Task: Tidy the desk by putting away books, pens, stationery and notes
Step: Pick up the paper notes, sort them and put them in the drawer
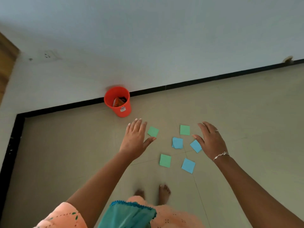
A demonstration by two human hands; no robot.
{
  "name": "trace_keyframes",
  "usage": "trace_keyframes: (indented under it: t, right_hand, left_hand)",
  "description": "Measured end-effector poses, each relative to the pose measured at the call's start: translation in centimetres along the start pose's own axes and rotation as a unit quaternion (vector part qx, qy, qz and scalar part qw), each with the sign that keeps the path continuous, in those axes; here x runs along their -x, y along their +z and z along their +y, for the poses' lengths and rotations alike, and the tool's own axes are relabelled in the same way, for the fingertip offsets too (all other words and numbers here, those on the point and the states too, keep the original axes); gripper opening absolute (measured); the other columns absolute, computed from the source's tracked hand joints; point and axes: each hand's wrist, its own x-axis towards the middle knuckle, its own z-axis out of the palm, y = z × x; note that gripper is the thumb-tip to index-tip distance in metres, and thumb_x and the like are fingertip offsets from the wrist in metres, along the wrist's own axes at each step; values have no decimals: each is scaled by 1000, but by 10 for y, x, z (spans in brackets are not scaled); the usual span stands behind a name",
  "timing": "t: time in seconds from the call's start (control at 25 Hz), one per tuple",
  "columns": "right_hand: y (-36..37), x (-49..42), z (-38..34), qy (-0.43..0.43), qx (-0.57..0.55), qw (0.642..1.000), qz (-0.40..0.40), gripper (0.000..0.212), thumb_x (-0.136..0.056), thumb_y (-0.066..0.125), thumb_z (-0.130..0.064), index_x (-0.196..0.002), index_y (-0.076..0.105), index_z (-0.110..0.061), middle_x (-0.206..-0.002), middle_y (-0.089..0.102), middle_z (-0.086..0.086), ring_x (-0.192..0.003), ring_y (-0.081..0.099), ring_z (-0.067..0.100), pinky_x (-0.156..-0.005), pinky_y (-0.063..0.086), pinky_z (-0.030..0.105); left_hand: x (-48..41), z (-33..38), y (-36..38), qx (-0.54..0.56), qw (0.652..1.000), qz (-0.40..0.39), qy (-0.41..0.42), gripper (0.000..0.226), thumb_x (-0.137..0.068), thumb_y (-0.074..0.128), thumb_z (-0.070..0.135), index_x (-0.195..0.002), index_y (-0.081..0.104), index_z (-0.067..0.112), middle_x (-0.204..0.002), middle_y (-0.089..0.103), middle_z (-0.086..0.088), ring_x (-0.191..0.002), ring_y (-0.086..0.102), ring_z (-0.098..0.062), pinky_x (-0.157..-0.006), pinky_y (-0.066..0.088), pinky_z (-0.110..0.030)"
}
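My left grip (pixel 136 139) and right grip (pixel 211 142) hang wide, empty; the notes (pixel 177 143) lie on the floor (pixel 65 153) between them. Thin, flat paper could slide away instead of lifting.

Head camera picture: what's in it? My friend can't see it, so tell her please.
A left hand and a right hand, both open, reach out over three green notes and three blue notes scattered on a beige floor. A red bin with something inside stands against the wall beyond.
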Motion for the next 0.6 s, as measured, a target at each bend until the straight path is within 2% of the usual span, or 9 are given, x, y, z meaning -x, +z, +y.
trace_keyframes:
  t: [0.12, 0.28, 0.44, 0.52, 0.6]
  right_hand:
    - [26, 6, 29, 25, -3, 999, -21, 46, -80, 70, -24, -117, 58, 1, -120, 58, 24, -112, 56, 41, -87, 50, 49]
    - [85, 30, 73, 47, 13, 996, -77, 49, -72, 69, -29, -112, 56, -4, -106, 64, 21, -95, 65, 38, -76, 56, 44]
    - [151, 52, 109, 107, 8, 983, -149, 63, -51, 89, -17, -106, 64, -1, -95, 67, 15, -85, 68, 35, -65, 58, 39]
    - [193, 57, 128, 142, 15, 970, -195, 65, -51, 89, -14, -110, 63, -1, -99, 67, 15, -90, 66, 36, -71, 56, 39]
    - [238, 58, 147, 167, 18, 961, -219, 63, -65, 81, -13, -122, 56, -3, -114, 62, 14, -108, 58, 35, -85, 51, 39]
  left_hand:
    - [-33, 8, 28, -36, 997, -56, 33, 73, -93, 38, 51, -148, 14, 10, -156, 13, -9, -146, 3, -23, -117, -1, -35]
    - [-84, 15, 96, -53, 990, -119, 56, 71, -94, 41, 47, -148, 14, 11, -155, 17, -7, -145, 7, -23, -118, 2, -36]
    - [-123, 18, 179, -36, 988, -140, 56, 67, -93, 45, 44, -146, 20, 12, -151, 27, -5, -143, 16, -23, -117, 12, -34]
    - [-134, 11, 231, -33, 984, -162, 72, 63, -93, 47, 40, -144, 24, 12, -147, 32, -5, -140, 22, -23, -115, 17, -32]
    - [-142, -1, 286, -42, 977, -185, 94, 58, -92, 50, 37, -141, 31, 12, -142, 38, -5, -136, 29, -22, -112, 22, -30]
